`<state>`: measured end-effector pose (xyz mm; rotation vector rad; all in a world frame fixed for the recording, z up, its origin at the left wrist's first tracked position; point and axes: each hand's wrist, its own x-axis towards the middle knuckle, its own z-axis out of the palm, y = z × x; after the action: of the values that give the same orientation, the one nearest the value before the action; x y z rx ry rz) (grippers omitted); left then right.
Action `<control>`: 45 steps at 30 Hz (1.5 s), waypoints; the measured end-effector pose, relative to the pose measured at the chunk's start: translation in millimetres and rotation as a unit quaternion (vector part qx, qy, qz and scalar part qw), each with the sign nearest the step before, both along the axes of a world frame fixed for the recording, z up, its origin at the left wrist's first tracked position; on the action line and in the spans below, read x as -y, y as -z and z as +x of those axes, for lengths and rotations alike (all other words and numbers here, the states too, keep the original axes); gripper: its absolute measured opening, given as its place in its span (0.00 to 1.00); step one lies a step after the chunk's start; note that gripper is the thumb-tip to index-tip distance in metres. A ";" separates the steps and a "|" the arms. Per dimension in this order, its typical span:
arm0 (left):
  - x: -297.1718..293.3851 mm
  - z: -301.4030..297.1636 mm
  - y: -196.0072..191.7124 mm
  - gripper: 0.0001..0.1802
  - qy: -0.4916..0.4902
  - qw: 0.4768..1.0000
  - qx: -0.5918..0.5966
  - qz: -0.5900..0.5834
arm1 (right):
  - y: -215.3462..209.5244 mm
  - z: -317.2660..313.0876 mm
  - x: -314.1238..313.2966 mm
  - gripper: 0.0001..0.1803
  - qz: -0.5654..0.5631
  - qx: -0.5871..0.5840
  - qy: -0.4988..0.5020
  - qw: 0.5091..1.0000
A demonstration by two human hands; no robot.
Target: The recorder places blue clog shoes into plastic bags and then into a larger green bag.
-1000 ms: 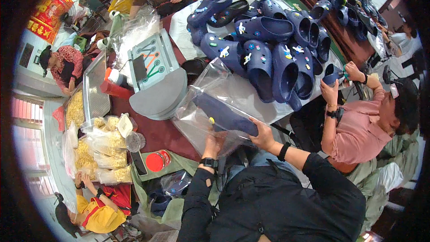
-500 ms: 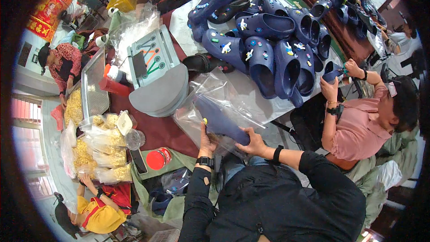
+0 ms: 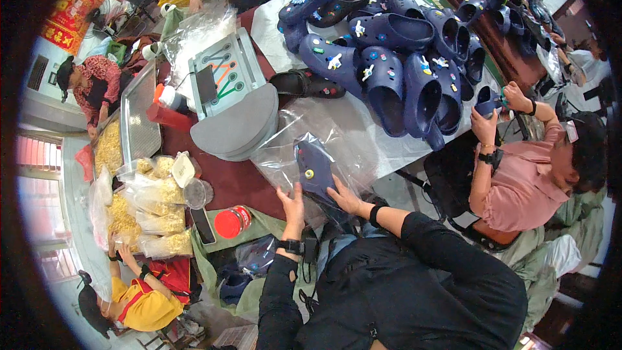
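Observation:
In front of me a navy clog [image 3: 317, 163] with a small yellow charm lies inside a clear plastic bag [image 3: 275, 150]. My right hand [image 3: 346, 196] grips the clog's near right side through the plastic. My left hand [image 3: 293, 209] is at the bag's near left edge, its thumb and fingers apart and pointing up; the clog is just beyond them. Beyond the bag stands a pile of navy clogs [image 3: 387, 81] with colourful charms, on a table covered in white sheeting [image 3: 389, 159]. A dark clog [image 3: 304, 84] lies beside the pile.
Grey rounded pads [image 3: 236, 131] and a grey box [image 3: 227, 74] stand to the left. Nearer are a red-lidded jar [image 3: 232, 222], a phone [image 3: 203, 225] and bags of small yellow pieces [image 3: 159, 220]. A co-worker in pink [image 3: 521, 185] handles a clog at right; others work around.
The bagged clog has turned more upright and shifted slightly, its yellow charm now facing up. My left fingers have come away from it and spread; my right hand has moved left and up.

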<state>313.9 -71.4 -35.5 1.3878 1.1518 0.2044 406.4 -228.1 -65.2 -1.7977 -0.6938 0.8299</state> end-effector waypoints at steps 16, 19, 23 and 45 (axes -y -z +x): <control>28.1 8.6 -67.6 0.50 0.340 0.779 -0.077 0.520 | 13.2 -3.7 -33.4 0.47 -0.147 0.197 -0.238 0.940; 18.7 23.8 -47.2 0.35 0.360 0.763 -0.073 0.532 | 5.5 -16.5 -34.0 0.40 -0.120 0.264 -0.243 0.926; 21.6 31.3 -32.0 0.11 0.418 0.751 -0.061 0.507 | 16.8 -8.8 -36.6 0.37 -0.147 0.234 -0.310 0.909; 49.8 -12.1 -55.1 0.45 0.382 0.765 0.122 0.504 | -21.5 5.6 -43.6 0.34 0.099 -0.038 -0.124 0.987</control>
<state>301.8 -121.2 19.6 2.5743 0.0870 0.4286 412.0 -184.5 -43.7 -1.5131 -0.9299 0.9528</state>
